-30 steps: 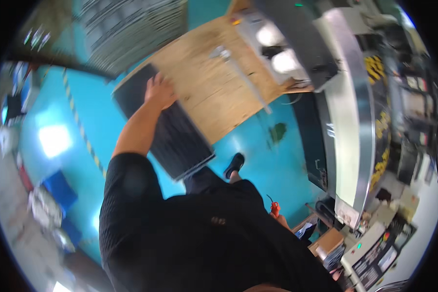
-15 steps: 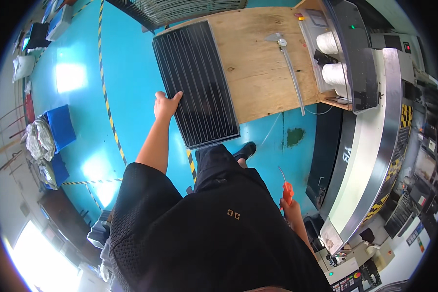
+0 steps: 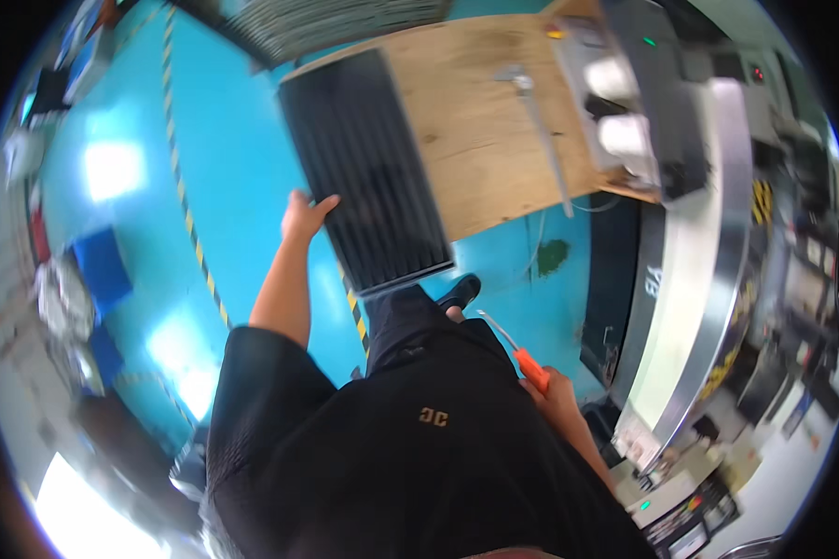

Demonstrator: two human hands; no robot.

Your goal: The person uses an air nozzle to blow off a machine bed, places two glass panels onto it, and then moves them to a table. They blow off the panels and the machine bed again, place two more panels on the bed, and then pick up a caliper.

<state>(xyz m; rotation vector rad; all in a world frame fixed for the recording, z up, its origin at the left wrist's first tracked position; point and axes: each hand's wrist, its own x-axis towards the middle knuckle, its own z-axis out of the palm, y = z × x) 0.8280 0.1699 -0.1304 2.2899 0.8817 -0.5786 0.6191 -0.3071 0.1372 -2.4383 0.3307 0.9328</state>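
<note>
A black rectangular tray (image 3: 368, 177) with long parallel ridges lies at the left side of a wooden table (image 3: 485, 140), its near end jutting past the table's front. My left hand (image 3: 304, 216) grips the tray's left edge, thumb on the rim and the other fingers on the outer side. My right hand (image 3: 556, 399) is wrapped round the handle of an orange air blow gun (image 3: 531, 370). Its thin metal nozzle points up and left, toward the tray's near end but apart from it. Motion blur softens the tray's surface.
A caliper (image 3: 543, 140) lies on the table's right part. White rolls (image 3: 615, 79) stand in a bin at its right end. A long machine bed (image 3: 685, 279) runs along my right. Yellow-black tape (image 3: 182, 177) crosses the blue floor, with blue crates (image 3: 103, 270) farther left.
The blow gun has swung up and left, its nozzle now toward the tray. My left hand stays on the tray's edge. The whole view has shifted slightly with my head.
</note>
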